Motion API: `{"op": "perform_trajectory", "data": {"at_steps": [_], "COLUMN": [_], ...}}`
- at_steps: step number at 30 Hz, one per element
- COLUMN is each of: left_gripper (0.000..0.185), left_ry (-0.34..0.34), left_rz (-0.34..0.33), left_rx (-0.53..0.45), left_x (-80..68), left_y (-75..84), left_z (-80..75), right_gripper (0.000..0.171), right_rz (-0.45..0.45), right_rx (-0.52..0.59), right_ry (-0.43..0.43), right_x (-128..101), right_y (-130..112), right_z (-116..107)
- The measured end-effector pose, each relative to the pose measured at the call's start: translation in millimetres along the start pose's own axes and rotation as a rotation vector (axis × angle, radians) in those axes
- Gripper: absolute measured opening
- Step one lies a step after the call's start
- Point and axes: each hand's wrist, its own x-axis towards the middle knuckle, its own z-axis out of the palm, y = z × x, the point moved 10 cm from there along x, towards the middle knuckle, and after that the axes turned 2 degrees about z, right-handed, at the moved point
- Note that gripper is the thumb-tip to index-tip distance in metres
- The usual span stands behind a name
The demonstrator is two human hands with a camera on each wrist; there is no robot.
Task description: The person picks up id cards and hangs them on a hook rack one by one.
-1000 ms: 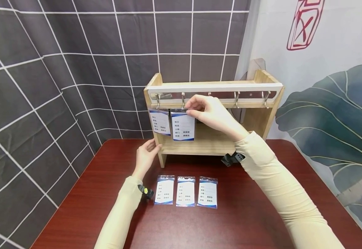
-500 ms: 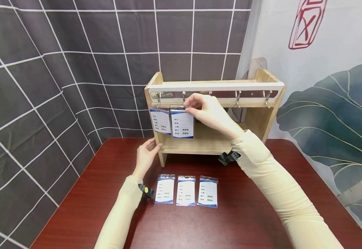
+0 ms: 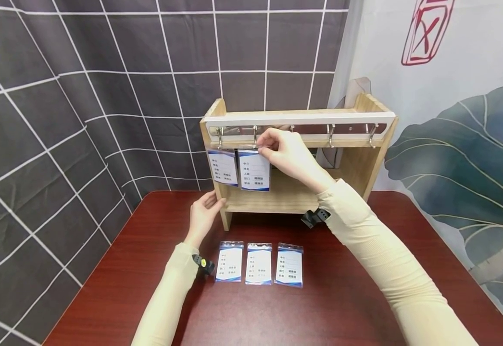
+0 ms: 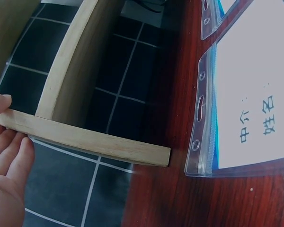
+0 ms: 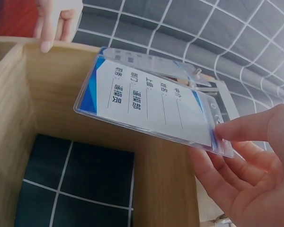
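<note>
one badge holder [image 3: 255,169] pinched by right hand [image 3: 287,154] at hook [image 3: 255,134].

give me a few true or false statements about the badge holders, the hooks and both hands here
1. Three badge holders lie in a row on the red table. True.
2. The right hand pinches the top edge of a badge holder at the second hook from the left. True.
3. The left hand holds a badge holder off the table. False: it rests against the left side of the wooden rack and holds nothing.
4. Every hook on the rack carries a badge holder. False: the three hooks on the right are bare.
5. A badge holder hangs at the leftmost hook. True.
</note>
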Motion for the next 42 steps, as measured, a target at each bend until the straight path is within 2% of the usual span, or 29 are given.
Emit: {"op": "perform_trajectory", "data": {"at_steps": [12, 16, 19, 23, 25, 34, 42], "left_gripper": [0.047, 0.044, 0.043, 0.045, 0.046, 0.047, 0.046], "left_ry": [0.001, 0.004, 0.007, 0.012, 0.013, 0.013, 0.014], "left_rz": [-0.004, -0.012, -0.023, -0.031, -0.026, -0.007, -0.001], "left_rx": [-0.009, 0.014, 0.030, 0.023, 0.014, -0.026, -0.013], "left_x": [1.0, -8.3, -10.6, -1.4, 0.5, 0.6, -0.3], "left_y": [0.8, 25.0, 30.1, 5.4, 1.4, 1.8, 0.2], "left_z": [1.0, 2.0, 3.0, 2.3, 1.7, 2.1, 0.6], "right_gripper": [0.014, 0.016, 0.017, 0.015, 0.014, 0.014, 0.012], "right_rz": [0.052, 0.071, 0.079, 0.087, 0.091, 0.107, 0.094], "right_rx": [-0.052, -0.048, -0.045, -0.045, -0.054, -0.112, -0.094], "right_ry": [0.038, 0.039, 0.043, 0.049, 0.053, 0.078, 0.053], "right_x": [1, 1, 1, 1, 1, 4, 4], "right_y": [-1, 0, 1, 0, -1, 4, 3], "right_z": [-1, -1, -1, -1, -2, 0, 2]}}
